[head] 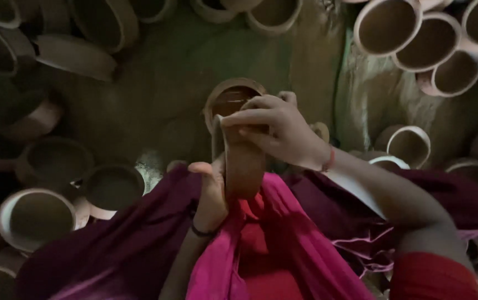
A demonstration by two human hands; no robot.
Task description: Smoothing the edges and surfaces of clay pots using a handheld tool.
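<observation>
From the head camera, looking straight down over the lap, the left hand (212, 191) cups a brown clay pot (243, 161) from below and from its left side, thumb up along the wall, so its grip is closed around the pot's lower part. The pot stands on edge, tilted, just above the pink and maroon cloth (283, 233) that covers the knees. The right hand (275, 130) comes over from the right and lies on the pot's upper rim, fingers bent and pressed together against the clay, the thumb stretched along the edge; whether something thin is pinched under those fingers cannot be told. A thin bangle sits on the right wrist and a dark band on the left. Just behind the hands, on the earthen floor (167, 94), stands a small round bowl (229, 100) holding a dark reddish-brown liquid; the right hand's fingertips partly cover its near rim. All around lie many other clay pots, mouths up or tilted: a pale-rimmed cluster (428, 44) at the upper right, darker ones (56, 183) at the left in shadow, and a few more near the right elbow (408, 144).
</observation>
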